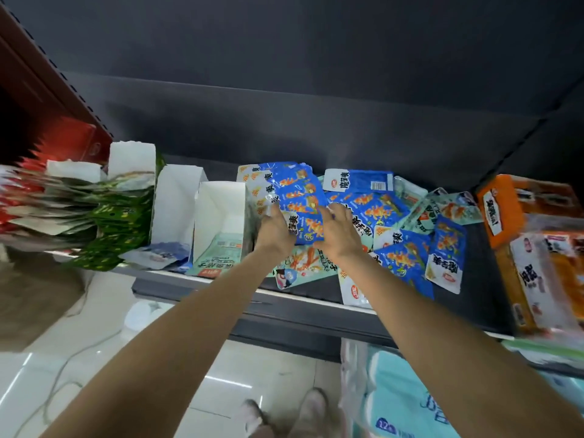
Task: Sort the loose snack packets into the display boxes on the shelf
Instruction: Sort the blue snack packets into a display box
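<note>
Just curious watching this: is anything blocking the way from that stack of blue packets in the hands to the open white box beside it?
Nothing visible does. The stack of blue packets sits right beside the open white box, whose top is open.

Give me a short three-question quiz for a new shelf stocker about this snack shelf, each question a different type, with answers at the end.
1. True or false: both hands hold the fanned stack of blue foil snack packets.
2. Multiple choice: the open white cardboard display box just left of the left hand is (A) packed full, (B) nearly empty with a pale green packet at the bottom, (C) closed.
3. Fill in: the boxes at the shelf's far right are ____ in colour.

Key
1. True; the left hand and the right hand grip the stack from either side.
2. B.
3. Orange: the orange cardboard boxes.
</note>
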Available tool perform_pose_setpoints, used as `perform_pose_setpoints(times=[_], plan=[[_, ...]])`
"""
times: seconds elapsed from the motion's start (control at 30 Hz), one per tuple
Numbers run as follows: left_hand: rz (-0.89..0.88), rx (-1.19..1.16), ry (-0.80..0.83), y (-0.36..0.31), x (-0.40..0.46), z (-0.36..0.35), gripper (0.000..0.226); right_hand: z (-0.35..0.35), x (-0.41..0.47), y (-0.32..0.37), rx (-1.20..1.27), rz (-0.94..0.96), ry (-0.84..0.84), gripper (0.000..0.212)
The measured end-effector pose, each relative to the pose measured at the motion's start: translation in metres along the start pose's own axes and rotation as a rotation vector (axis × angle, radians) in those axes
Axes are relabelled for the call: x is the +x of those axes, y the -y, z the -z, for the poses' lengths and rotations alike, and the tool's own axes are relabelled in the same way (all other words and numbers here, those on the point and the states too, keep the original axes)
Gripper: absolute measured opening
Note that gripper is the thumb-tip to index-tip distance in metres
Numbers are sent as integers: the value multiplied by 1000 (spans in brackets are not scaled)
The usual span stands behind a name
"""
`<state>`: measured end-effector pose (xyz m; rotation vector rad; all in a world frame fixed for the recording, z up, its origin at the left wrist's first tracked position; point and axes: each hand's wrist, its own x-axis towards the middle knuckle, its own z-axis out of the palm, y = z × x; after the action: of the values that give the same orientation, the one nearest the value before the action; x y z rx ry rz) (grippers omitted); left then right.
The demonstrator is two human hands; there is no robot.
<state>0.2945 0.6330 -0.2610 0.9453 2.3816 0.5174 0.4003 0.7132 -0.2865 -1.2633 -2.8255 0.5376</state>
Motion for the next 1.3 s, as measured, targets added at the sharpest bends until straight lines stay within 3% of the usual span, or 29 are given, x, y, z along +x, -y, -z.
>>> perform_pose_setpoints(times=[0.1,0.23,0.37,0.47,0.57,0.63,0.7,0.8,0.93,1.07,1.2,1.3], plan=[[-90,-78,-208,-13,0,6,48,1,4,0,5,-2,10,72],[-244,-38,-271,-23,1,17,30,6,4,1,156,-94,-111,45],[-257,-19,-187,-15,-7,29,28,11,2,2,346,-65,-85,19],[-225,-33,-132,-4,-10,35,46,21,1,8,639,-19,-115,24],[-277,-324,-173,2,-19,51,65,43,-8,22,937,21,-169,29],[-294,-562,-177,7,-27,70,62,55,-17,36,1045,40,-148,25],[-345,-576,-218,16,-35,92,41,61,-23,52,1036,68,-137,20],[-475,-416,-303,41,-45,128,9,66,-29,89,1006,112,-170,9],[-567,-411,-341,82,-52,176,8,64,-34,150,929,166,-272,23],[-660,-298,-411,124,-51,215,11,48,-35,208,914,156,-264,32],[-708,-200,-378,163,-44,229,12,21,-34,245,855,81,-242,27],[-758,-41,-257,181,-36,228,12,6,-36,258,751,-21,-232,6]])
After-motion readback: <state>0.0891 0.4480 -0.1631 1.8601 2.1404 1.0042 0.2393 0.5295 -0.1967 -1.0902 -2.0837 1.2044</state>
